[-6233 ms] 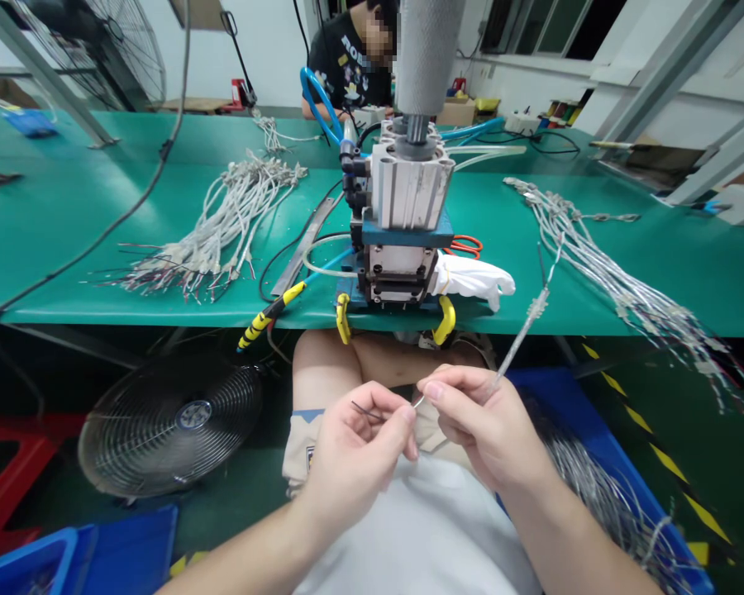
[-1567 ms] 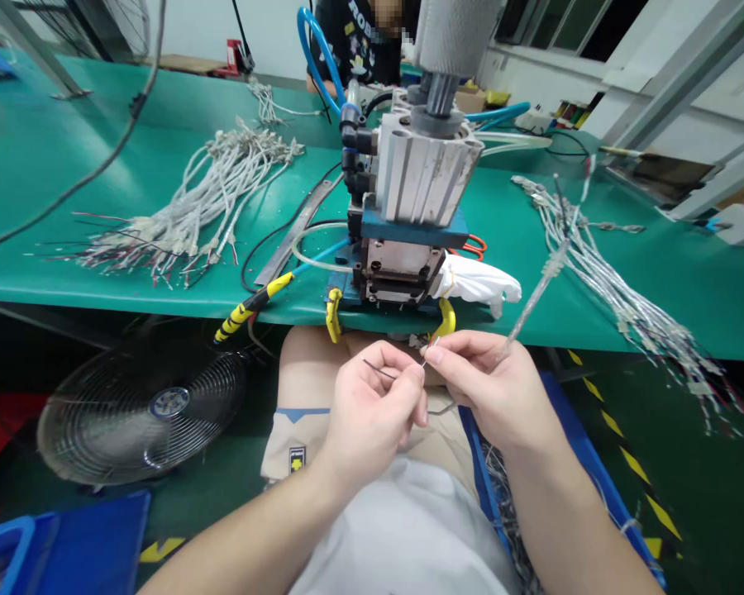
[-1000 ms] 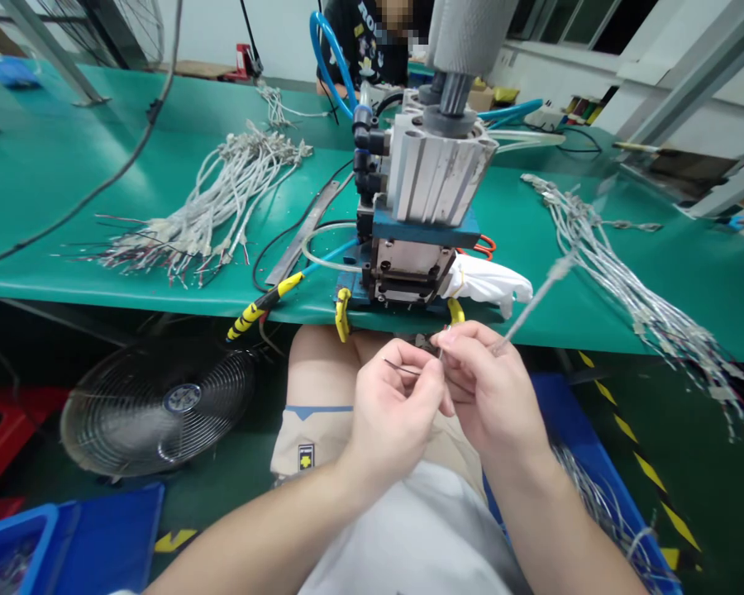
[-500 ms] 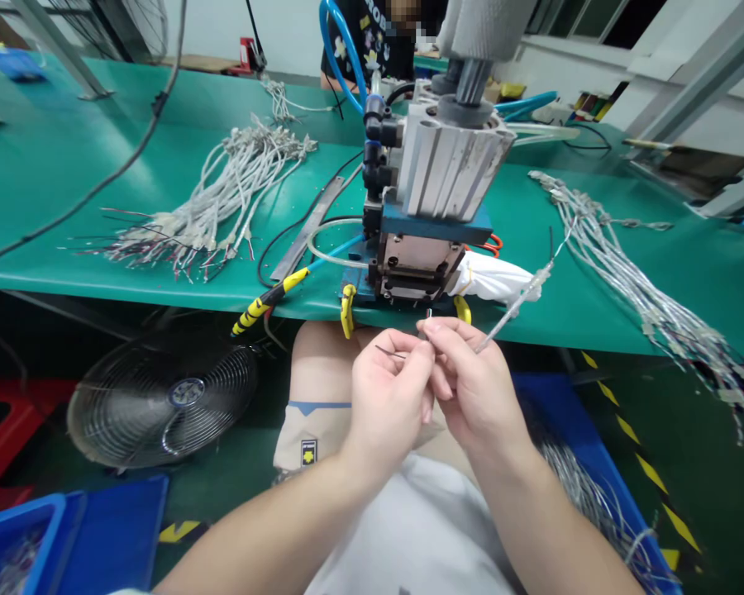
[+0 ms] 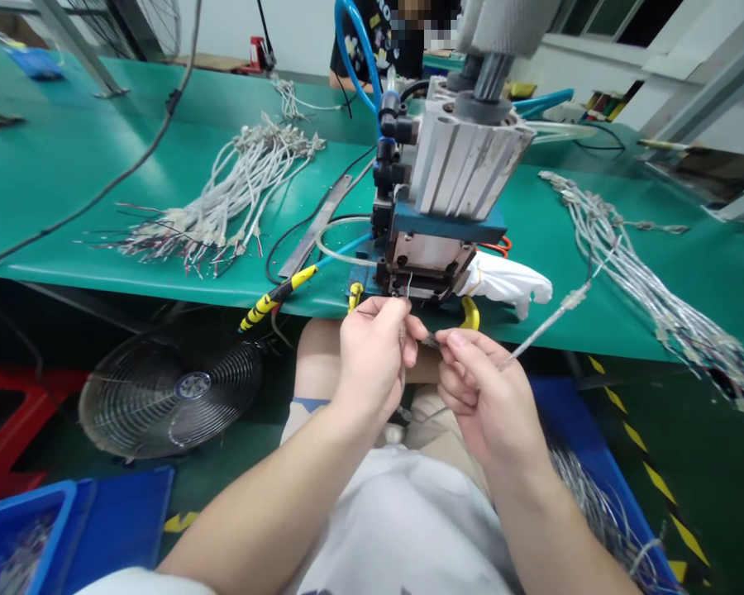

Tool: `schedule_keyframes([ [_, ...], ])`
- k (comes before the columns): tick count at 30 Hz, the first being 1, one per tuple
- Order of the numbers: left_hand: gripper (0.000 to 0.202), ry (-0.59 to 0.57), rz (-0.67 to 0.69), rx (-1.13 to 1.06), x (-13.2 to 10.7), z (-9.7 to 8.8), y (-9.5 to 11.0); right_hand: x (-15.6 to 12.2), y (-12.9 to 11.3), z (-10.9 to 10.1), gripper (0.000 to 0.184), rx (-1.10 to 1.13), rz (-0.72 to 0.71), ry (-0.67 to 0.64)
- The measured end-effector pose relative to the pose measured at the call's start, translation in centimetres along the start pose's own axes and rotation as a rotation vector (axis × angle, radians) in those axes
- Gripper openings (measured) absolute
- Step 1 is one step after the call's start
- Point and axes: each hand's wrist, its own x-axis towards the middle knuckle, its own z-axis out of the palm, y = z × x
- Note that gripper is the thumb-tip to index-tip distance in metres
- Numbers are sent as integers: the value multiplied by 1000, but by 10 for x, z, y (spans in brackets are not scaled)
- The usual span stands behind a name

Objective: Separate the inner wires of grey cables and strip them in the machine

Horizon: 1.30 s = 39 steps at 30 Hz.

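Right in front of the pneumatic press (image 5: pixel 427 256), my left hand (image 5: pixel 375 351) is closed in a pinch on thin wires (image 5: pixel 408 286); one pale strand sticks up above its fingertips. My right hand (image 5: pixel 487 392), also closed, grips a light grey cable (image 5: pixel 536 332) whose far part slants up to the right past the hand. Between the two hands a short, dark stretch of the cable's end shows at the right fingertips. Fingers hide most of what is pinched.
Bundled white cables (image 5: pixel 223 198) lie left on the green table (image 5: pixel 50 198), and another bundle (image 5: pixel 651 281) lies right. A steel ruler (image 5: pixel 316 227) and a yellow-black taped air hose (image 5: pixel 276 299) are left of the press. Below are a fan (image 5: pixel 174 392) and blue bins (image 5: pixel 121 521). A person sits opposite.
My hands have moved apart: the left went up and slightly left towards the press, the right a little right and down with the cable. The view has shifted slightly.
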Motion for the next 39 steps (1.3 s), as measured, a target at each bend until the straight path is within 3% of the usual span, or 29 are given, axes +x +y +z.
schedule_keyframes([
  [11,23,28,43,16,11,3,-1,-8,6,-3,11,-19,60,-12],
  [39,29,41,67,-2,10,7,-4,-16,8,-9,9,-80,85,-18],
])
